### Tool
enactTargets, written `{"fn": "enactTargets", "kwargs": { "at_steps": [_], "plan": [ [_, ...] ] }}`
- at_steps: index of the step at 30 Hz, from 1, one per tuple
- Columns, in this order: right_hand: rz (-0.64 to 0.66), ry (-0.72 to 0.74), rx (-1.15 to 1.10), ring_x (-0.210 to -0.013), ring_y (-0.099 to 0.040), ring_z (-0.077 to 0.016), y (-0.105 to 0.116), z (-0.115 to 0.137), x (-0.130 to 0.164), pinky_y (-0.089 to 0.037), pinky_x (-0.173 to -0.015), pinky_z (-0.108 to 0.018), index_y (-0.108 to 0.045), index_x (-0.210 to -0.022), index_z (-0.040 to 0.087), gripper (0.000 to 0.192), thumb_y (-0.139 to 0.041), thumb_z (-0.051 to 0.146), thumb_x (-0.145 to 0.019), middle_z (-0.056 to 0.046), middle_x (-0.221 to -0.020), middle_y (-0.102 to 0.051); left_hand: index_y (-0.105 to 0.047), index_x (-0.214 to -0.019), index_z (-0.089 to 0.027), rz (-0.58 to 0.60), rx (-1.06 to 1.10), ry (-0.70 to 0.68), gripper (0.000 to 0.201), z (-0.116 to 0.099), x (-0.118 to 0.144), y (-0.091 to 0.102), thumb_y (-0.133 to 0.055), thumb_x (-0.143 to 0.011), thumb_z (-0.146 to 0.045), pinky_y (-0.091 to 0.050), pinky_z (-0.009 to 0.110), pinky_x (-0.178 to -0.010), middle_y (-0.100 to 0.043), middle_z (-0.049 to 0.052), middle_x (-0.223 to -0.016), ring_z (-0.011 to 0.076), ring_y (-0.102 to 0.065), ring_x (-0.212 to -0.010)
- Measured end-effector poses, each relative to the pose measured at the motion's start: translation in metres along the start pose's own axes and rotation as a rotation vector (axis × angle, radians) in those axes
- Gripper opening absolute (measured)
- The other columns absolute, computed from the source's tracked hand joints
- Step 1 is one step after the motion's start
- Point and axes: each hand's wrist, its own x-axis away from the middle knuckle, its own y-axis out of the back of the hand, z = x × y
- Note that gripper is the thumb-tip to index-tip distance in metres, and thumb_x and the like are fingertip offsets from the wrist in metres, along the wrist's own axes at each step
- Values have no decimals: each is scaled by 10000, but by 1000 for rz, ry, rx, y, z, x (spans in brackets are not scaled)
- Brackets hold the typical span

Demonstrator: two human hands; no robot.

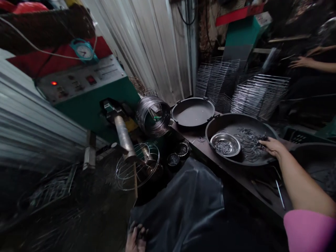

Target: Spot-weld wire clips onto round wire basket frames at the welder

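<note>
My right hand (273, 146) reaches into a large dark round pan (225, 126) and rests its fingers on a scatter of small bent wire pieces (248, 140). A small steel bowl (225, 144) holding more wire pieces sits in the same pan, left of the hand. My left hand (136, 238) is low at the bottom edge, fingers curled against dark cloth over my lap (183, 206); whether it holds anything is unclear. A round wire ring frame (138, 166) sits on the machine in front of me.
A green machine (86, 91) with a lit control panel stands at left, a wire coil (153, 115) beside it. A second empty dark pan (193, 112) lies behind. Stacks of wire grids (258, 94) stand at back. Another person's hands (301, 62) work at upper right.
</note>
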Motion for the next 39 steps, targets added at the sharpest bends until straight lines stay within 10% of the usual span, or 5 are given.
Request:
{"fn": "enactTargets", "kwargs": {
  "at_steps": [14, 22, 26, 32, 39],
  "plan": [
    [32, -23, -381, -700, -546, -89, 4, 14, 31, -493, -661, -190, -468, -793, 203, 196, -483, 10, -824, -44, -929, -574, -537, -1095, -183, 94, -284, -320, 542, 4, 35, -26, -729, -624, -371, -510, 295, -691, -622, 12, -821, 144, -611, -699],
    [102, 11, -403, -700, -539, -107, 7, 24, 60, -491, -627, -210, -490, -735, 197, 208, -497, -2, -797, -33, -896, -578, -610, -1173, -239, 1206, -1074, -594, 379, 25, 94, -94, -523, -832, -380, -385, 360, -980, -590, 111, -1196, 223, -524, -1131],
    [240, 74, -378, -657, -525, -112, -9, 35, 82, -476, -586, -216, -542, -727, 204, 219, -513, -9, -766, -41, -852, -591, -572, -1225, -268, 1372, -1335, -571, 394, 32, 93, -102, -437, -880, -403, -314, 423, -1019, -515, 102, -1313, 240, -438, -1236],
    [715, 166, -251, -618, -523, -150, -73, 45, 149, -465, -559, -263, -612, -785, 213, 240, -780, 263, -621, -43, -737, -599, -616, -1147, -223, 1166, -1324, -756, 392, 41, 80, -90, -540, -821, -428, -334, 372, -1005, -540, 103, -1263, 216, -453, -1201],
    [1327, 349, 43, -649, -537, -154, -178, 31, 254, -462, -569, -270, -599, -897, 168, 433, -739, 466, -614, -30, -784, -598, -583, -1174, -194, 195, -1498, -971, 398, 14, 47, -64, -569, -786, -282, -274, 488, -1030, -523, 132, -1270, 269, -406, -1230]
  ]
}}
